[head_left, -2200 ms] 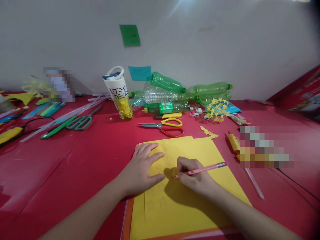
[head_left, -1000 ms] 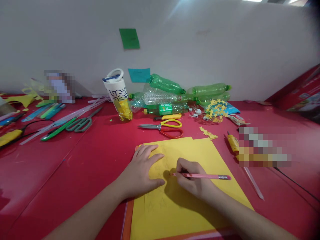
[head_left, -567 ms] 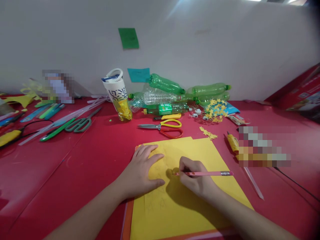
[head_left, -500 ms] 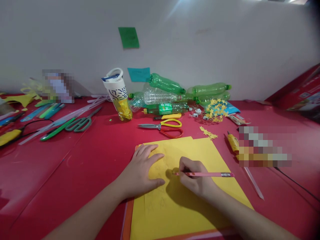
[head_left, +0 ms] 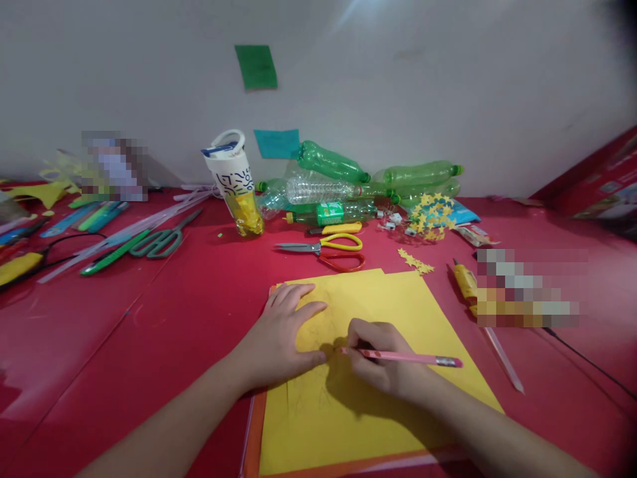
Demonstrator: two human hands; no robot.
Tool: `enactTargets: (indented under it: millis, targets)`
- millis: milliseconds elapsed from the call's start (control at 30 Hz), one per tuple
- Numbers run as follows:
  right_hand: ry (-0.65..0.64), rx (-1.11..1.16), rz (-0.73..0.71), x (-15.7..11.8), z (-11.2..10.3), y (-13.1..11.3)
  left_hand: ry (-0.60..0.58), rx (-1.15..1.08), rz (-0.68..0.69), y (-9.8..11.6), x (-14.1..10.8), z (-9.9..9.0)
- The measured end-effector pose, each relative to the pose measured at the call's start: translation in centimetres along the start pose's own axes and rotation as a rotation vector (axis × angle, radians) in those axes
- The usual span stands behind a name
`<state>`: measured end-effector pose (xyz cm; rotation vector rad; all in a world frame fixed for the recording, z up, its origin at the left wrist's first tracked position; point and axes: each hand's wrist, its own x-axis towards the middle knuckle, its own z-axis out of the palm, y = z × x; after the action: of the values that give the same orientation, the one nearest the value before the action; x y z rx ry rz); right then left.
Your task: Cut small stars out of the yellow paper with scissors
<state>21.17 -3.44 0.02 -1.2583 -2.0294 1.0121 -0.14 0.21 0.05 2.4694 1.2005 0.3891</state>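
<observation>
Yellow paper (head_left: pixel 388 425) lies on top of orange and other sheets on the red table. My left hand (head_left: pixel 286 335) rests flat on the paper's left side, fingers spread, holding nothing. In my right hand (head_left: pixel 381 355) is a pink pencil (head_left: pixel 413 358), gripped near its point, with the tip at the paper close to my left thumb. The pencil's eraser end points right. Faint pencil marks show on the paper below and beside my left hand.
Scissors (head_left: pixel 323 251) and a yellow cutter (head_left: pixel 342 228) lie behind the paper. Plastic bottles (head_left: pixel 331 162) and a white-topped cup (head_left: pixel 231 179) line the wall. Grey scissors (head_left: pixel 162 242) are left; a yellow glue gun (head_left: pixel 465 282) and a clear stick (head_left: pixel 503 358) are right.
My right hand has shifted slightly left and down with the pencil, whose tip is nearer my left thumb. The pencil slants a little more. My left hand stays in place on the paper.
</observation>
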Motion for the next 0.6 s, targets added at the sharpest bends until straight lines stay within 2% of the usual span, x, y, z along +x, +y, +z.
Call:
enactTargets:
  millis: [400, 467, 533, 567, 600]
  targets:
    - [-0.029, 0.007, -0.027, -0.2, 0.1, -0.2, -0.012, -0.007, -0.013, 0.0, -0.1, 0.0]
    - [0.083, 0.011, 0.02, 0.0, -0.3, -0.1, -0.015, -0.009, -0.01, 0.1, -0.1, 0.0]
    - [0.299, -0.033, 0.091, 0.5, -1.3, 0.1, -0.015, -0.013, -0.009, 0.1, -0.1, -0.1]
    - [0.401, -0.089, 0.078, 0.7, -2.0, 0.4, -0.016, -0.016, -0.009, 0.0, -0.2, -0.1]
    - [0.434, -0.166, 0.066, 1.0, -2.8, 0.7, -0.015, -0.02, -0.011, 0.0, -0.2, -0.1]
